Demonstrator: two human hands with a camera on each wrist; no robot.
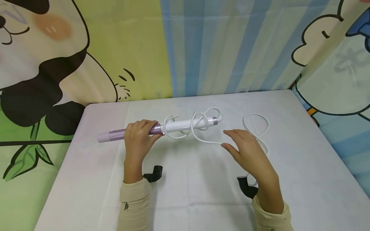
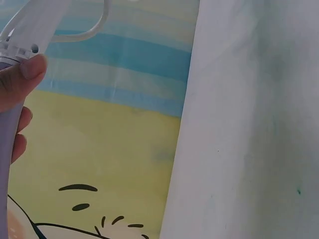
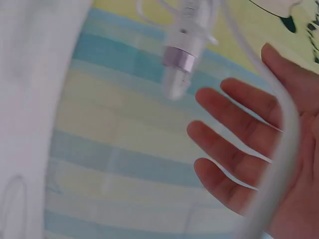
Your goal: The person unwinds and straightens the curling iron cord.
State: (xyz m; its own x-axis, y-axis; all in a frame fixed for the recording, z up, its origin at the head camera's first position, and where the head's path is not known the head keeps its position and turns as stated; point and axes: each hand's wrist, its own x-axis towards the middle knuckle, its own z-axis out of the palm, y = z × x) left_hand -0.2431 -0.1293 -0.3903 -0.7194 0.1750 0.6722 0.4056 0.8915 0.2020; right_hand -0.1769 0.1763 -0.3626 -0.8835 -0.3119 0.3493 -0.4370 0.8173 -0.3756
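A slim purple-and-white curling iron (image 1: pixel 185 124) is held nearly level above the table in the head view. My left hand (image 1: pixel 137 138) grips its purple part, the thumb beside the white section, as the left wrist view also shows. Loops of white cord (image 1: pixel 206 141) wind around the white handle and run from its right end. To the right, my right hand (image 1: pixel 250 152) has its fingers spread and extended. In the right wrist view the cord (image 3: pixel 286 149) passes in front of that palm, with the handle's end (image 3: pixel 174 82) beyond the fingertips.
A white-covered table (image 1: pixel 188 192) lies beneath. More cord (image 1: pixel 267 123) loops behind the right hand. Black wrist mounts (image 1: pixel 154 174) show at both wrists. A curtain (image 1: pixel 138 48) with cartoon prints and blue stripes hangs behind the table's far edge.
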